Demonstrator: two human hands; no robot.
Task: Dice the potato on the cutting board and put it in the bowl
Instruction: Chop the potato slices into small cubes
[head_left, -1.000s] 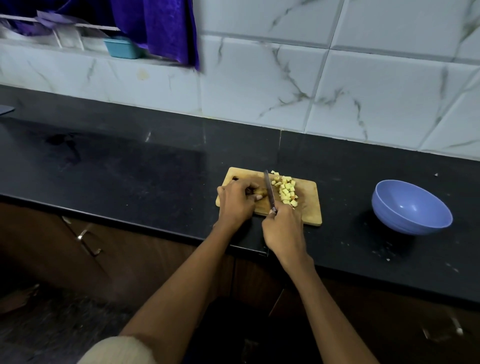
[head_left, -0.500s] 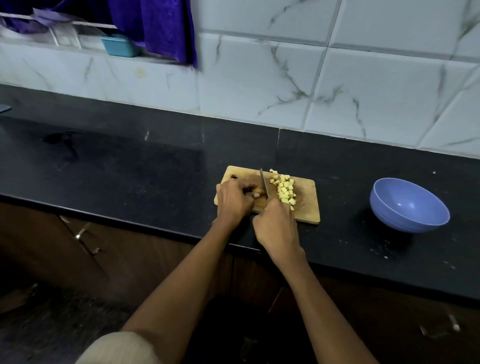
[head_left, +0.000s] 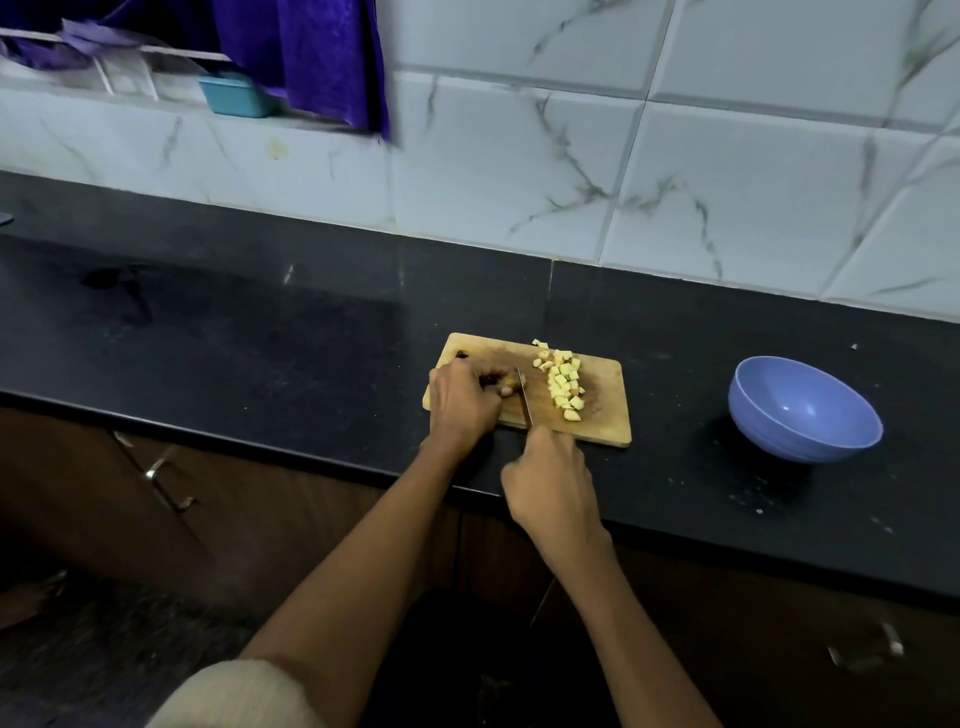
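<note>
On the window ledge at far left sits one small teal plastic tub (head_left: 236, 97), with one purple cloth (head_left: 322, 57) hanging just beside it. Below, two metal drawer handles (head_left: 169, 480) show on the brown cabinet front. One rectangular wooden cutting board (head_left: 605, 415) lies near the front edge of the black stone counter (head_left: 234, 332). The left hand (head_left: 462, 402) rests on the board's left part, fingers curled down and closed over the uncut piece of potato (head_left: 506, 388), most of it hidden beneath them. Right against those fingertips stands one thin knife blade (head_left: 523, 397), its edge down on the board and its tip pointing away from the person. The right hand (head_left: 550, 483) is fisted around the knife's handle just off the board's near edge, wrist and forearm angling back toward the body. To the right of the blade lies one loose heap of pale yellow potato cubes (head_left: 563, 382), roughly two dozen, too small to count exactly. Well apart to the right sits one round lavender-blue bowl (head_left: 802, 410), nothing in it. White crumbs speckle the counter around the bowl. Behind runs a wall of white marble-veined tiles (head_left: 675, 182).
</note>
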